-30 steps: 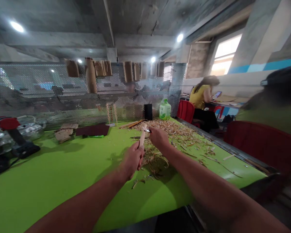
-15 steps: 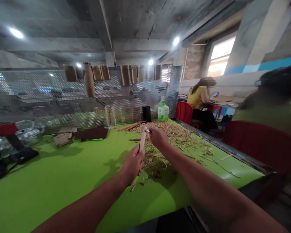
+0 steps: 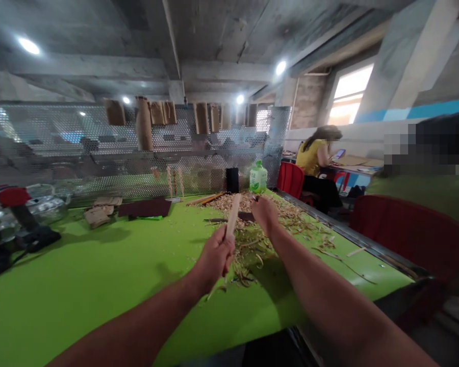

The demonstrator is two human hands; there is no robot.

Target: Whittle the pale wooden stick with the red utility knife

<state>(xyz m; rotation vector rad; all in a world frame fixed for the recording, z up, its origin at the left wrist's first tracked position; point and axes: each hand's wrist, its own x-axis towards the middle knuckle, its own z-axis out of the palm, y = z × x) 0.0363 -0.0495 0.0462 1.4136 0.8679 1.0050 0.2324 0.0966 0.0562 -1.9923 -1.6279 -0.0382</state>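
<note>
The left hand (image 3: 214, 260) is clenched around a pale wooden stick (image 3: 232, 216), which is held upright above the tabletop (image 3: 80, 285). The right hand (image 3: 265, 214) is curled close beside the stick's upper part, and a small knife (image 3: 254, 198) appears to be pinched in it, though the blade is barely visible and too blurred to be sure of. Beneath the hands, wood shavings (image 3: 248, 250) are heaped across the green surface, so much cutting is judged to have been done. The stick is seen as plain and straight, unlike the twisted carved sticks (image 3: 175, 182) standing farther off, so much of the shaping appears to be left. A dark-bladed tool (image 3: 229, 219) lies among the shavings. Beyond it, a dark abrasive sheet (image 3: 144, 207) and a green bottle (image 3: 258, 178) are placed before a perforated metal screen (image 3: 61, 148), on which paper bags (image 3: 201, 118) are hung. A co-worker in yellow (image 3: 311, 158) is seated farther back.
</note>
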